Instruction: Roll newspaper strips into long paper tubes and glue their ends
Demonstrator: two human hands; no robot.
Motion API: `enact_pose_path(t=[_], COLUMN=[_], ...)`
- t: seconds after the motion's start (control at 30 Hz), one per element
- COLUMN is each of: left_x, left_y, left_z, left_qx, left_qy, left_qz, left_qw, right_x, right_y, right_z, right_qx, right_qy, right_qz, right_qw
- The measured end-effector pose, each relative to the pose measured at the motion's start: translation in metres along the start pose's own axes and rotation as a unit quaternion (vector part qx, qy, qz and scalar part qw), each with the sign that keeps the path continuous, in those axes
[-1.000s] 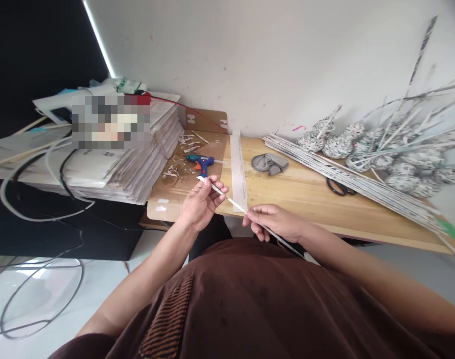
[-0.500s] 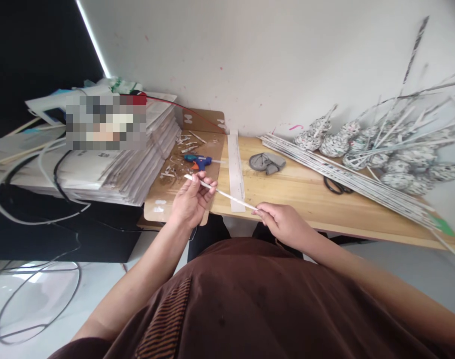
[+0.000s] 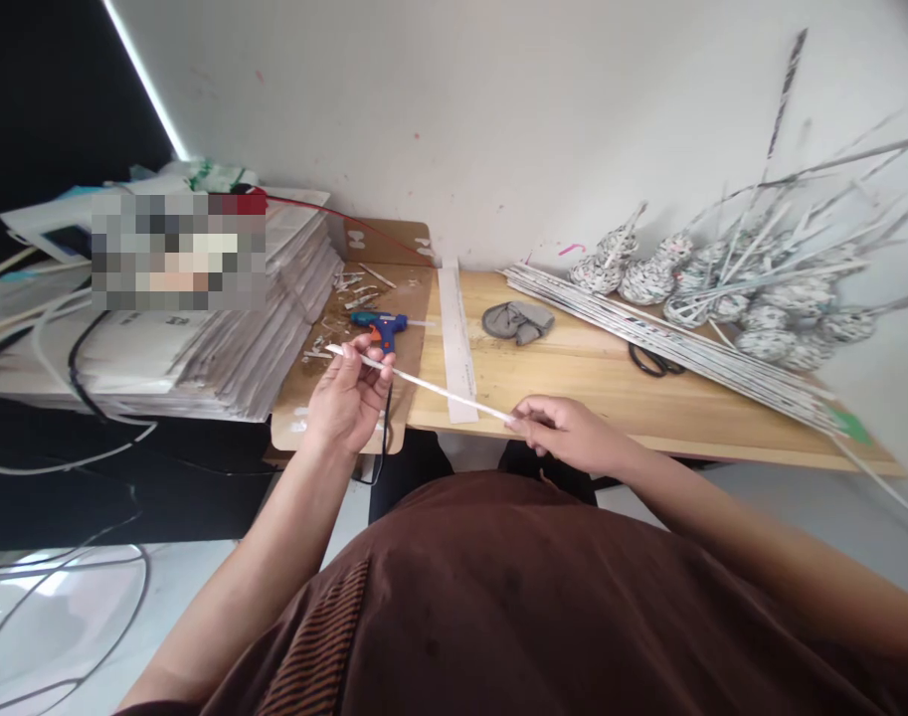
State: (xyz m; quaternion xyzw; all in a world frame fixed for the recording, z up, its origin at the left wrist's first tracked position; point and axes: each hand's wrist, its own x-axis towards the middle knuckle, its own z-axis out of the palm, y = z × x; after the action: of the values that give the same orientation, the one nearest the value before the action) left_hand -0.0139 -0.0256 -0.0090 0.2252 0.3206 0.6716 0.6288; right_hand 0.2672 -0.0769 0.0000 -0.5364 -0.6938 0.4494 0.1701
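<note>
Between my two hands stretches a thin white rolled paper stick (image 3: 448, 392), sloping down to the right above the table's front edge. My left hand (image 3: 349, 395), palm up, grips it near its upper left end, the tip poking past the thumb. At the other end my right hand (image 3: 565, 430) pinches the stick between thumb and fingers. Just beyond my left hand a blue glue gun (image 3: 381, 326) with an orange trigger lies on a brown cardboard sheet (image 3: 416, 288). A white paper strip (image 3: 457, 338) lies beneath the stick, farther from me.
Stacked papers (image 3: 222, 348) rise at the left. A grey cloth (image 3: 519, 322) and black-handled scissors (image 3: 653, 360) lie on the wooden table (image 3: 573, 383). Rolled paper sticks (image 3: 669, 343) lie diagonally at the right, before several woven paper gourd shapes (image 3: 722, 278). Paper scraps (image 3: 356, 288) litter the cardboard.
The view has shifted slightly. My left hand has moved a little away from my right, and more of the stick shows between them. Both hands keep hold of it.
</note>
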Motion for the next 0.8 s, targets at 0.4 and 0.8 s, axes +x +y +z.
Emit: enact_pose_path(t=[0.4,0.8], left_x=[0.002,0.002], left_y=[-0.005,-0.017], left_z=[0.004,-0.002], left_qx=[-0.007,-0.018], left_qy=[0.082,0.101], left_qz=[-0.003,0.003], left_qw=[0.997,0.995], right_x=[0.0,0.012], right_y=[-0.004,0.007], right_z=[-0.002,0.012], right_qx=[-0.138,-0.348], right_qy=[0.086,0.212], right_qz=[-0.093,-0.259], right_qw=[0.982,0.876])
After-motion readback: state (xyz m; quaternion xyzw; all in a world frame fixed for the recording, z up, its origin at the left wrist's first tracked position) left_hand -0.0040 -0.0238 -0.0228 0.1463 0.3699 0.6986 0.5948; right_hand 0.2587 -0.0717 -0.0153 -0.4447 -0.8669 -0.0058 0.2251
